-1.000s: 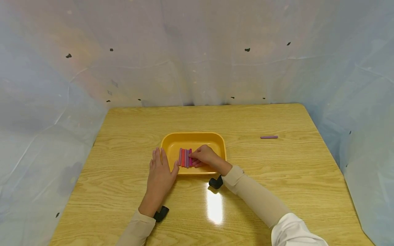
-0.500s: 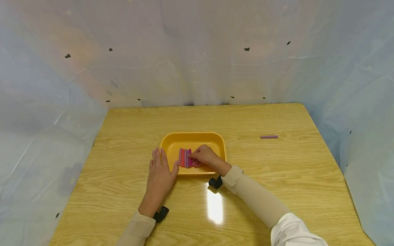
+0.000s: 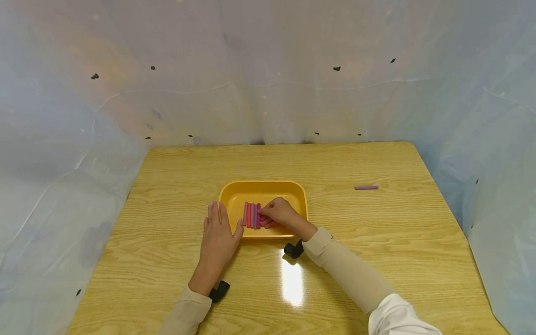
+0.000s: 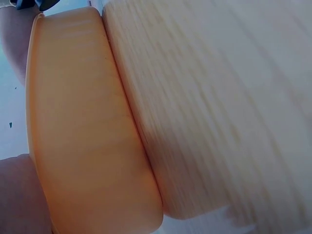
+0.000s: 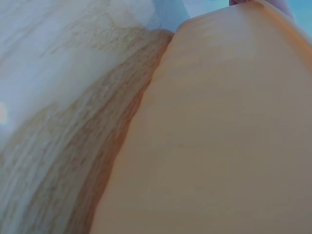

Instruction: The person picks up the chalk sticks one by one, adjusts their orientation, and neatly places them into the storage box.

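A yellow tray (image 3: 264,186) sits mid-table with several short, thin sticks in pink, red and purple (image 3: 250,215) lying side by side in it. The row's right end is a magenta stick (image 3: 258,215), which my right hand (image 3: 279,212) pinches between thumb and fingertips. My left hand (image 3: 218,237) rests on the tray's left rim, fingers straight and thumb spread over the near edge. In the left wrist view, the tray's outer wall (image 4: 87,122) fills much of the picture, with bits of a hand at the left. The right wrist view shows mostly tray wall (image 5: 204,131).
A lone purple stick (image 3: 366,187) lies on the wooden table (image 3: 335,163), right of the tray. Pale sheeting (image 3: 268,93) hangs behind the table and at both sides. Each wrist carries a black camera mount (image 3: 293,249).
Both hands stay nearly in place. The magenta stick has shifted very slightly left toward the row; the other sticks, the tray and the lone stick look the same.
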The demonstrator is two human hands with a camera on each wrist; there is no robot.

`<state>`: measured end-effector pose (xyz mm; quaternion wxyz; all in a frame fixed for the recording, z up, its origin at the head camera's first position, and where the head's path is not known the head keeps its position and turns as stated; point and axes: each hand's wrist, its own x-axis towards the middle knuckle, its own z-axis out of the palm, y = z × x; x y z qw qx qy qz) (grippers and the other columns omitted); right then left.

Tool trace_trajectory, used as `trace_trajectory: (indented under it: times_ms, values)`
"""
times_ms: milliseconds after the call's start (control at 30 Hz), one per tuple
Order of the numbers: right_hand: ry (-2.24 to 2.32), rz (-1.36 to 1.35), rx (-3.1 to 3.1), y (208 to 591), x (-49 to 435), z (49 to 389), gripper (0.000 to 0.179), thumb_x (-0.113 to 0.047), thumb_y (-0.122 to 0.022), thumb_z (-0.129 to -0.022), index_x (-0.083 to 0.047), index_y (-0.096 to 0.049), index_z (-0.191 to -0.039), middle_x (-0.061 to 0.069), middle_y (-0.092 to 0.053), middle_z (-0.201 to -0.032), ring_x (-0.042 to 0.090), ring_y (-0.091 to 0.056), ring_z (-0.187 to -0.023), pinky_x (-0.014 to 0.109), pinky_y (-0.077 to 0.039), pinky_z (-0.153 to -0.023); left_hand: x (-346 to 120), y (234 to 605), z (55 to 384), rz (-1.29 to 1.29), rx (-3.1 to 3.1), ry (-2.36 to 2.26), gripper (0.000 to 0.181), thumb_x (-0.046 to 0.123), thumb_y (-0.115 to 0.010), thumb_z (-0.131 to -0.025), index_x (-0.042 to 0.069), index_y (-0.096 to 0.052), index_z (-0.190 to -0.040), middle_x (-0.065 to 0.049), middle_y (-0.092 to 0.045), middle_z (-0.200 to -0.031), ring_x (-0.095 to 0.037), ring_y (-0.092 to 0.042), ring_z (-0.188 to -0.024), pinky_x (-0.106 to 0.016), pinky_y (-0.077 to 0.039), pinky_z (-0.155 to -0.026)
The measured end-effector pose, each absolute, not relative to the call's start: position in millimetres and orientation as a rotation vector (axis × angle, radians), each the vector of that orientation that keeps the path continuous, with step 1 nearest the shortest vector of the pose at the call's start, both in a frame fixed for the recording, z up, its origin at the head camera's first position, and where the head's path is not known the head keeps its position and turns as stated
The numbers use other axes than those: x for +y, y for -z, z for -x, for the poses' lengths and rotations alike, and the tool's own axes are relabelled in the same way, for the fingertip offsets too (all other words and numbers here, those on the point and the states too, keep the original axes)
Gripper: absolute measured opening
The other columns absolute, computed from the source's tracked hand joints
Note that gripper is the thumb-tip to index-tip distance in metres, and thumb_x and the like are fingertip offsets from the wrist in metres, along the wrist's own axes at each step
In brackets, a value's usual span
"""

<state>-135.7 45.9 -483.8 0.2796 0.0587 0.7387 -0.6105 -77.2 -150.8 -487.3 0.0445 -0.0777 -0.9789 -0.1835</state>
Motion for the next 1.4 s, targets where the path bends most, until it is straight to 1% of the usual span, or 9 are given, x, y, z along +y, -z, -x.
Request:
trace_trajectory:
  times_ms: [200, 433, 567, 667, 1000, 1100, 1233, 1300, 1400]
  values:
    - [1.674, -0.195, 1.956, 482.8, 46.8, 136.4, 0.024, -0.011, -0.058, -0.092, 0.012, -0.065, -0.091, 0.022, -0.066, -0.078, 0.025, -0.067, -0.065, 0.037, -0.055, -0.064, -149.1, 486.6, 77.2, 0.224, -2.991, 0.574, 0.078, 0.045, -0.045, -0.094, -0.008, -0.018, -0.145, -0.027, -0.013, -0.149, -0.037, -0.009, -0.139, -0.054, -0.017, -0.107]
    - [1.698, -0.185, 1.961, 478.9, 50.3, 136.0, 0.025, -0.011, -0.056, -0.092, 0.012, -0.066, -0.093, 0.025, -0.066, -0.083, 0.031, -0.068, -0.073, 0.039, -0.055, -0.067, -148.2, 485.8, 78.0, 0.223, -2.987, 0.588, 0.078, 0.044, -0.047, -0.094, -0.008, -0.018, -0.144, -0.027, -0.013, -0.149, -0.037, -0.009, -0.138, -0.054, -0.017, -0.107]
    - [1.72, -0.169, 1.967, 479.4, 51.7, 137.5, 0.024, -0.01, -0.056, -0.092, 0.013, -0.065, -0.093, 0.024, -0.066, -0.082, 0.03, -0.068, -0.071, 0.037, -0.055, -0.064, -148.6, 486.5, 79.4, 0.222, -2.995, 0.585, 0.078, 0.044, -0.047, -0.094, -0.008, -0.018, -0.145, -0.027, -0.012, -0.149, -0.037, -0.008, -0.139, -0.054, -0.016, -0.107]
    - [1.723, -0.133, 1.971, 478.7, 52.8, 138.7, 0.025, -0.011, -0.055, -0.093, 0.012, -0.065, -0.094, 0.023, -0.066, -0.083, 0.03, -0.068, -0.073, 0.038, -0.055, -0.065, -149.2, 487.2, 80.6, 0.221, -3.001, 0.584, 0.079, 0.045, -0.046, -0.094, -0.008, -0.017, -0.145, -0.027, -0.012, -0.15, -0.037, -0.008, -0.139, -0.054, -0.016, -0.107]
    - [1.733, 0.001, 1.993, 467.4, 64.3, 139.0, 0.029, -0.016, -0.055, -0.094, 0.01, -0.063, -0.105, 0.023, -0.065, -0.094, 0.033, -0.066, -0.084, 0.042, -0.053, -0.074, -149.8, 488.5, 82.3, 0.224, -3.002, 0.578, 0.079, 0.045, -0.046, -0.094, -0.008, -0.017, -0.145, -0.027, -0.012, -0.15, -0.037, -0.008, -0.139, -0.054, -0.016, -0.107]
    - [1.783, 0.024, 1.933, 461.8, 70.2, 138.2, 0.034, -0.017, -0.053, -0.096, 0.013, -0.059, -0.11, 0.027, -0.063, -0.1, 0.036, -0.064, -0.09, 0.046, -0.051, -0.079, -149.6, 487.8, 81.8, 0.221, -3.009, 0.586, 0.079, 0.045, -0.047, -0.093, -0.008, -0.017, -0.145, -0.027, -0.012, -0.15, -0.037, -0.008, -0.139, -0.054, -0.016, -0.107]
    - [1.837, 0.086, 1.837, 453.8, 81.1, 138.1, 0.039, -0.019, -0.05, -0.097, 0.015, -0.053, -0.117, 0.032, -0.057, -0.112, 0.04, -0.059, -0.101, 0.046, -0.048, -0.084, -149.8, 486.8, 81.3, 0.222, -3.015, 0.581, 0.079, 0.045, -0.046, -0.094, -0.008, -0.017, -0.145, -0.027, -0.012, -0.15, -0.037, -0.008, -0.139, -0.054, -0.016, -0.107]
    - [1.871, 0.126, 1.784, 450.2, 87.5, 138.1, 0.039, -0.019, -0.05, -0.097, 0.014, -0.052, -0.119, 0.032, -0.054, -0.116, 0.04, -0.057, -0.104, 0.045, -0.048, -0.085, -150.2, 486.5, 81.3, 0.226, -3.018, 0.577, 0.08, 0.046, -0.045, -0.094, -0.008, -0.016, -0.145, -0.027, -0.011, -0.15, -0.037, -0.007, -0.139, -0.054, -0.016, -0.107]
    - [1.944, 0.175, 1.694, 446.8, 97.3, 138.1, 0.036, -0.018, -0.051, -0.097, 0.01, -0.053, -0.119, 0.028, -0.054, -0.118, 0.036, -0.057, -0.106, 0.044, -0.047, -0.088, -151.3, 486.3, 81.2, 0.23, -3.023, 0.571, 0.08, 0.049, -0.042, -0.094, -0.008, -0.015, -0.145, -0.027, -0.01, -0.15, -0.036, -0.006, -0.139, -0.054, -0.016, -0.107]
